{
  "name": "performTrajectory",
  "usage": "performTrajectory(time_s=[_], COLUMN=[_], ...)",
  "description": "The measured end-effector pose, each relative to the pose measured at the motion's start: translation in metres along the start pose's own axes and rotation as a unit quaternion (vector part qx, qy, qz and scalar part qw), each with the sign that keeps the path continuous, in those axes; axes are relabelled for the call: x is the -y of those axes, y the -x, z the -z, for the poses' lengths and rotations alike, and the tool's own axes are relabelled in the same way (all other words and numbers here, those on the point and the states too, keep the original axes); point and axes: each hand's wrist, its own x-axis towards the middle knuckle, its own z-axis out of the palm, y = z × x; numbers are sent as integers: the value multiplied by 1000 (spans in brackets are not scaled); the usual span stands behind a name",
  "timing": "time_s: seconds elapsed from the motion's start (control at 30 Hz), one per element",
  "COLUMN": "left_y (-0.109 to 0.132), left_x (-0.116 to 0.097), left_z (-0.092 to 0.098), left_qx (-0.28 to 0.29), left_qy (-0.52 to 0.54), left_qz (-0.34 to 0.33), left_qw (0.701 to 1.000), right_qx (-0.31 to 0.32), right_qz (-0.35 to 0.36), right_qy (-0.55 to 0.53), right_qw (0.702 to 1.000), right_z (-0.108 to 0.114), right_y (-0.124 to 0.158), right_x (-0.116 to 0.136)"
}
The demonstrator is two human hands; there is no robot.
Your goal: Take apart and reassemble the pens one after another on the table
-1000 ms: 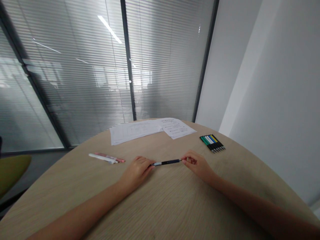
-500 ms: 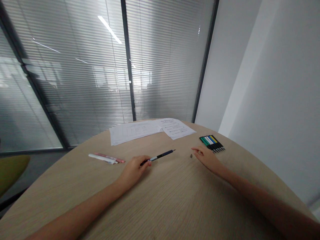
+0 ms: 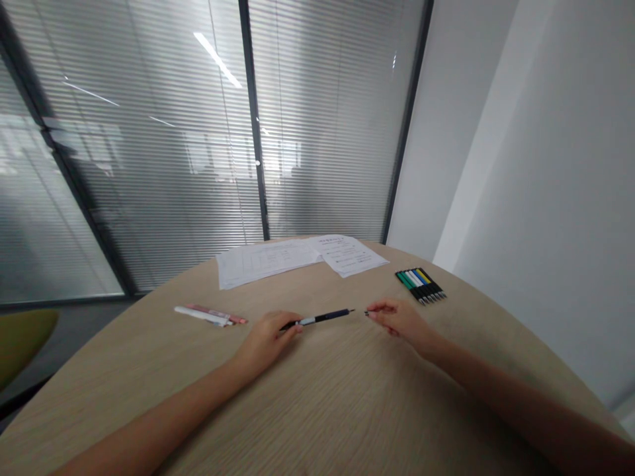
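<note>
My left hand [image 3: 272, 336] is closed around the rear of a pen [image 3: 325, 318] with a dark blue front, a black and silver-grey middle, and a thin point at its front end. The pen points right, just over the table. Opposite that point, my right hand [image 3: 399, 322] pinches a small grey pen tip [image 3: 367, 313] between thumb and fingertips. A short gap separates the pen tip from the pen's point.
Beyond my right hand lies a row of several pens [image 3: 421, 284] with coloured barrels and silvery tips. White and pink pens [image 3: 208, 315] rest left of my left hand. Printed papers [image 3: 278, 261] cover part of the far side of the round wooden table [image 3: 317, 410].
My right hand has moved left and picked the small pen tip up from the table. The pen in my left hand has swung slightly toward level, its point shifting right and down.
</note>
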Motion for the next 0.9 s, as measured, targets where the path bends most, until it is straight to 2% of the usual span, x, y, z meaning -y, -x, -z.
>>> performTrajectory(time_s=[0.1, 0.2, 0.47, 0.7, 0.9], left_y=[1, 2, 4, 5, 5], left_x=[-2, -3, -5, -2, -5], left_z=[1, 2, 2, 0, 2], left_qx=[-4, -5, 9, 7, -2], left_qy=[-1, 3, 1, 2, -6], left_qz=[-20, -43, -70, -84, -111], left_qw=[1000, 999, 998, 996, 994], right_qx=[3, -5, 19, 20, 9], right_qz=[-13, 1, 27, 10, 37], right_qy=[-65, -84, -65, -89, -64], right_qw=[998, 996, 997, 996, 997], right_z=[-8, -12, -15, -19, -19], right_y=[6, 9, 10, 16, 16], right_x=[6, 9, 4, 12, 9])
